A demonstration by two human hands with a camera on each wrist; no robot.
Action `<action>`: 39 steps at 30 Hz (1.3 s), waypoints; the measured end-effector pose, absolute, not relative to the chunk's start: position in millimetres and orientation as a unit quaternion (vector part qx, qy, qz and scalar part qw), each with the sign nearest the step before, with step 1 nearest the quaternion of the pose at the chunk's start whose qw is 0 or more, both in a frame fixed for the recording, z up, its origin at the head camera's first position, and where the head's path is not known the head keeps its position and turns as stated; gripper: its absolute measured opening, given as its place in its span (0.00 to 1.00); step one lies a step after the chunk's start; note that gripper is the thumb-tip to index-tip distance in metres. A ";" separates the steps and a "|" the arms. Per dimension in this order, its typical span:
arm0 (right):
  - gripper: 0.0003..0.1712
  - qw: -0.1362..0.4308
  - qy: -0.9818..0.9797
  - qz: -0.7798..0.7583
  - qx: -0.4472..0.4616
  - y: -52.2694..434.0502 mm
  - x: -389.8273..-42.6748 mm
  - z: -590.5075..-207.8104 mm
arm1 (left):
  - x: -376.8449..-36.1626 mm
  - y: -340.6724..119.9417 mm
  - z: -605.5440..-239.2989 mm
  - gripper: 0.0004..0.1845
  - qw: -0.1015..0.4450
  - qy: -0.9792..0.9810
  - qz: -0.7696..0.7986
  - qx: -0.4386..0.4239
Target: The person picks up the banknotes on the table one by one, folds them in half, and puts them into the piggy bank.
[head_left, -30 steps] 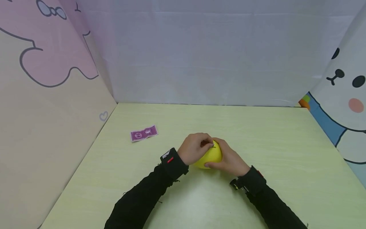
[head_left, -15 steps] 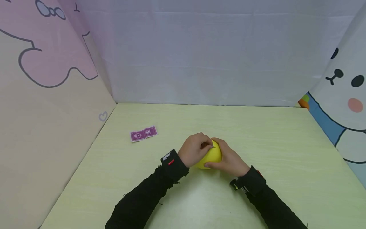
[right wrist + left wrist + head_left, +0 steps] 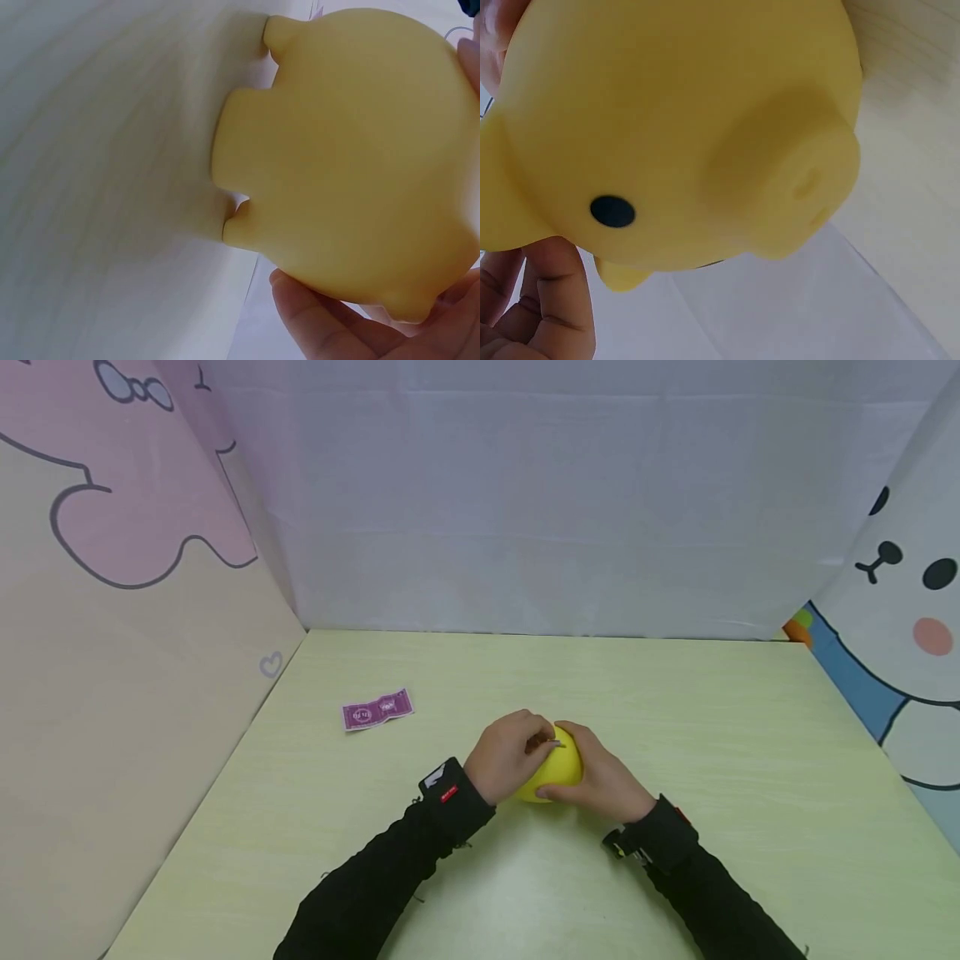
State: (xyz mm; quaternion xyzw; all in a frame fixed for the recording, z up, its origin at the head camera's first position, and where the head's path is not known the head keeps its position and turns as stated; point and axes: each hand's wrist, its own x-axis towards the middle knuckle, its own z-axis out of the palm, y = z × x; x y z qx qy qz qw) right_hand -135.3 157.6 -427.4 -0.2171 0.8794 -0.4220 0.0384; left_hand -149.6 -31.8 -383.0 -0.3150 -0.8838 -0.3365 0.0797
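So the yellow piggy bank (image 3: 553, 774) is right under the left hand's (image 3: 508, 756) fingertips, just left of the right hand's (image 3: 603, 781) palm. Right fingers wrap it; left fingers curl over the top, can't tell if they're pinching anything. Snout (image 3: 802, 184) points off toward the left wrist, so I'd guess its long axis runs roughly hand to hand.

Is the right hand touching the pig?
Touching: the head view shows the right hand curled round the pig, thumb on the near side, fingers opposite.
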 end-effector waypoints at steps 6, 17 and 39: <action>0.52 0.035 0.880 -0.420 -0.218 158.2 -135.5 -428.7 | -147.7 -33.1 -386.1 0.03 0.112 -0.878 -0.327 -0.330; 0.53 0.035 0.883 -0.417 -0.216 158.1 -135.8 -428.3 | -147.3 -33.0 -386.6 0.04 0.126 -0.880 -0.310 -0.338; 0.51 0.026 0.883 -0.411 -0.224 158.0 -135.9 -429.3 | -145.9 -33.3 -390.4 0.03 0.180 -0.878 -0.264 -0.356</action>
